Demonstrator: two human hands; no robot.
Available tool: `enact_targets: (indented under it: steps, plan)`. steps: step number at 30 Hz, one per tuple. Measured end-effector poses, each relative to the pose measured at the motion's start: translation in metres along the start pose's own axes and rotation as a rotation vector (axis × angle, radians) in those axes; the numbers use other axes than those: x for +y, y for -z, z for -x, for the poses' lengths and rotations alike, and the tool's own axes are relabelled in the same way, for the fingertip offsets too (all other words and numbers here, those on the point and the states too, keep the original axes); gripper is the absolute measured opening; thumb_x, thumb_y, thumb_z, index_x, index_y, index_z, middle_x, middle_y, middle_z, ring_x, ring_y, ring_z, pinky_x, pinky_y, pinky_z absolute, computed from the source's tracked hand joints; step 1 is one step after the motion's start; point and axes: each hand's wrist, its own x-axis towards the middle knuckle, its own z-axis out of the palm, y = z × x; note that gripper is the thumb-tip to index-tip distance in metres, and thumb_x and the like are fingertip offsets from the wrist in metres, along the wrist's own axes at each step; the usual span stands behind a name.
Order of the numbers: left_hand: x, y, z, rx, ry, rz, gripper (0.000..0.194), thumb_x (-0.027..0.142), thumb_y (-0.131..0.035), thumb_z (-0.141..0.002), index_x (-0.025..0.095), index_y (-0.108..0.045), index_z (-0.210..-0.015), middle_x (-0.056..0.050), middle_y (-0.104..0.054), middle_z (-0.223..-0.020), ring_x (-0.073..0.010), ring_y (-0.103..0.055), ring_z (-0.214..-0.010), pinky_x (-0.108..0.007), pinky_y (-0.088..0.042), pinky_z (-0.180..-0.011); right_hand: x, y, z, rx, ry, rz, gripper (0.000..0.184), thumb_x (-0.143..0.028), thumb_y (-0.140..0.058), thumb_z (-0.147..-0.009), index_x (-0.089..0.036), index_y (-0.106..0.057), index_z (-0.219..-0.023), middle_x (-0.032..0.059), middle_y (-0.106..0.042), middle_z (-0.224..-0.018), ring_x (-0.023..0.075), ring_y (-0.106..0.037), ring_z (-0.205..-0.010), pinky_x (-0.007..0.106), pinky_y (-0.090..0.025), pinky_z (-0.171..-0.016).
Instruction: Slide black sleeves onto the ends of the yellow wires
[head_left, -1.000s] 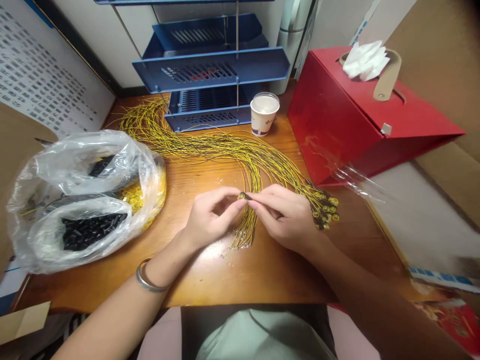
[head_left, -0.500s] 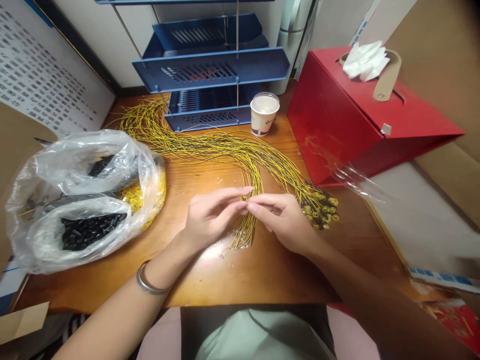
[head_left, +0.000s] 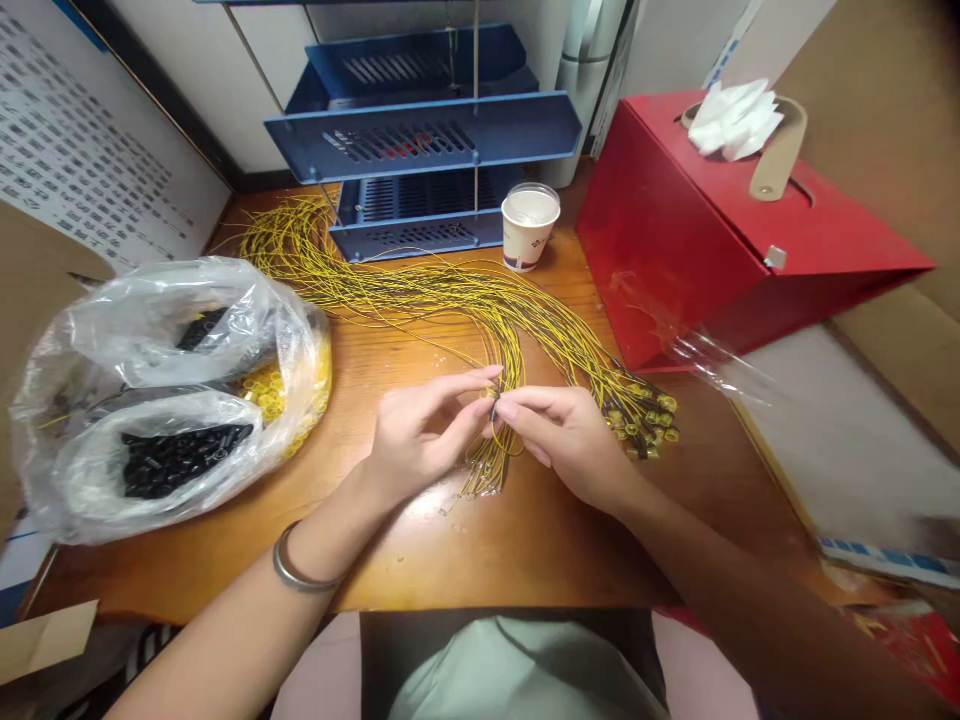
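My left hand (head_left: pixel 424 425) and my right hand (head_left: pixel 566 435) meet fingertip to fingertip above a bundle of yellow and black wires (head_left: pixel 420 285). Between the pinched fingers is one yellow wire with a small dark piece on it; the fingers cover most of it. A loop of this wire hangs below the right fingertips. Under the hands, wire ends with small metal terminals (head_left: pixel 484 478) fan out on the wooden table (head_left: pixel 450 560). To the right of my right hand lie wire ends fitted with black sleeves and yellow caps (head_left: pixel 649 415).
At left, a clear plastic bag (head_left: pixel 45 430) holds inner bags of black sleeves (head_left: pixel 180 460) and loose yellow caps (head_left: pixel 266 395). A blue tray rack (head_left: pixel 420 140) and a paper cup (head_left: pixel 529 230) stand behind. A red tissue box (head_left: pixel 660 220) sits at right beside clear plastic film (head_left: pixel 712 365).
The fingertips have shifted slightly, and a dark piece now shows between them. A loop of yellow wire has appeared below the right fingers, with a strand running up to the left.
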Motion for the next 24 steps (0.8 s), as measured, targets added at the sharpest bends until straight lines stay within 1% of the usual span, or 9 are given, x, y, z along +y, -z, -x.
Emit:
enact_targets:
  steps: [3,6,9,12,15,19,24]
  plan:
    - [0.0015,-0.0011,0.0001,0.01,0.018,-0.005,0.019,0.011,-0.067,-0.084,0.013,-0.066,-0.103,-0.009,-0.076,-0.105,-0.0116,-0.075,-0.072,-0.014,-0.058,-0.061,-0.0002,-0.0014,-0.0006,-0.017,-0.042,-0.061,0.022,-0.03,-0.057,-0.092,-0.015,-0.072,-0.085,-0.0089,-0.036,-0.045,0.0053,-0.03,-0.041,0.021,-0.027,-0.043]
    - [0.0023,-0.003,0.0008,0.04,0.026,0.026,0.018,0.01,-0.068,-0.084,0.013,-0.067,-0.101,-0.008,-0.077,-0.1,-0.0107,-0.075,-0.071,-0.013,-0.058,-0.062,-0.0008,-0.002,-0.0005,-0.019,-0.054,-0.098,0.02,-0.03,-0.057,-0.092,-0.016,-0.071,-0.087,-0.0093,-0.036,-0.046,0.0053,-0.028,-0.04,0.022,-0.026,-0.042]
    - [0.004,-0.0043,0.0012,0.057,0.049,0.053,0.019,0.01,-0.069,-0.083,0.012,-0.067,-0.101,-0.008,-0.078,-0.094,-0.011,-0.075,-0.071,-0.013,-0.059,-0.063,-0.0013,-0.0016,0.0,-0.029,-0.056,-0.113,0.02,-0.029,-0.056,-0.092,-0.017,-0.069,-0.085,-0.0097,-0.034,-0.046,0.0052,-0.027,-0.039,0.022,-0.026,-0.042]
    - [0.0063,-0.0043,0.001,0.059,0.074,0.049,0.018,0.01,-0.07,-0.082,0.012,-0.068,-0.099,-0.009,-0.077,-0.097,-0.0105,-0.074,-0.067,-0.014,-0.059,-0.06,-0.0017,-0.0004,0.0002,-0.049,-0.047,-0.111,0.02,-0.029,-0.056,-0.093,-0.017,-0.067,-0.082,-0.01,-0.033,-0.046,0.0049,-0.026,-0.039,0.022,-0.025,-0.042]
    - [0.0079,-0.004,0.0007,0.066,0.076,0.047,0.016,0.01,-0.07,-0.081,0.011,-0.068,-0.097,-0.009,-0.077,-0.099,-0.0096,-0.073,-0.064,-0.013,-0.059,-0.058,-0.0018,0.0005,0.0,-0.066,-0.039,-0.096,0.02,-0.029,-0.055,-0.093,-0.018,-0.066,-0.08,-0.0101,-0.033,-0.046,0.005,-0.026,-0.039,0.023,-0.027,-0.044]
    - [0.0083,-0.0044,0.0012,0.085,0.06,0.049,0.017,0.01,-0.072,-0.08,0.011,-0.067,-0.096,-0.009,-0.077,-0.097,-0.0106,-0.074,-0.067,-0.014,-0.059,-0.059,-0.0018,0.0002,-0.0001,-0.068,-0.034,-0.092,0.021,-0.032,-0.056,-0.093,-0.018,-0.067,-0.08,-0.0098,-0.032,-0.047,0.0053,-0.025,-0.04,0.023,-0.03,-0.047]
    - [0.008,-0.0056,0.0019,0.111,0.028,0.032,0.017,0.008,-0.073,-0.077,0.011,-0.067,-0.093,-0.009,-0.078,-0.094,-0.0113,-0.074,-0.067,-0.014,-0.058,-0.058,-0.0044,-0.0005,0.0009,-0.071,-0.024,-0.079,0.022,-0.035,-0.058,-0.092,-0.018,-0.069,-0.083,-0.0094,-0.03,-0.049,0.0058,-0.023,-0.041,0.024,-0.03,-0.047]
